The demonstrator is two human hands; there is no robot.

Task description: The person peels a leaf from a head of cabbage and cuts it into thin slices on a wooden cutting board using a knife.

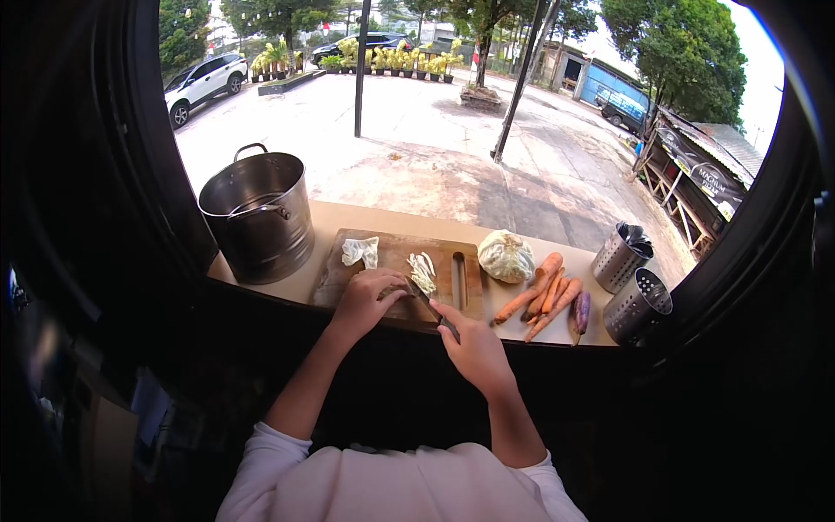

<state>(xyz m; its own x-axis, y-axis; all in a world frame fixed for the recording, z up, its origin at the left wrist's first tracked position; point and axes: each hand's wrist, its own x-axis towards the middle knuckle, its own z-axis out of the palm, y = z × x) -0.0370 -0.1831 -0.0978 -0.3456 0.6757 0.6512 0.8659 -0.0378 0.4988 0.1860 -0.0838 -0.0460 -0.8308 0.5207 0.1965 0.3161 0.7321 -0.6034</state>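
A wooden cutting board (396, 244) lies on the counter. My right hand (470, 344) is closed round the handle of a knife (424, 298), whose blade points up and left over the board. At the board's front edge, left of the blade, my left hand (372, 300) has its fingers bent and pressed down; what lies under them is too hidden to name. Pale shredded cabbage (422, 271) sits just beyond the knife. Farther left on the board is a whitish cabbage leaf piece (360, 252). A cabbage head (506, 257) rests beside the board's right end.
On the counter's left stands a large metal pot (261, 235). Several carrots (544, 300) and a purple eggplant-like vegetable (582, 311) lie to the right, by two perforated metal holders (616, 265). Beyond the counter are paving, posts and parked vehicles.
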